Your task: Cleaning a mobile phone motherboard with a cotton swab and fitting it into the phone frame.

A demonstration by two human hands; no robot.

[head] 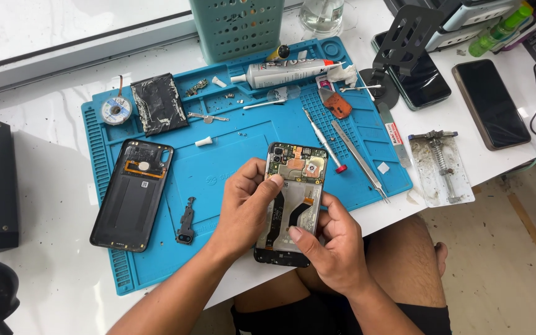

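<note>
An opened phone (pixel 293 186) with its circuit board and ribbon cables bare is held over the front edge of a blue repair mat (pixel 218 161). My left hand (pixel 243 208) grips its left side, thumb pressed near the top of the board. My right hand (pixel 333 248) holds the lower right side, thumb resting on the bare middle. The phone's black back cover (pixel 133 195) lies inside-up on the mat's left, with a small black bracket (pixel 186 221) beside it.
On the mat lie a battery (pixel 159 104), a glue tube (pixel 283 72), a screwdriver (pixel 324 141), tweezers (pixel 360 161) and a solder wick spool (pixel 116 110). Two phones (pixel 490 102) and a stand (pixel 398 43) sit at right. A teal basket (pixel 237 28) stands behind.
</note>
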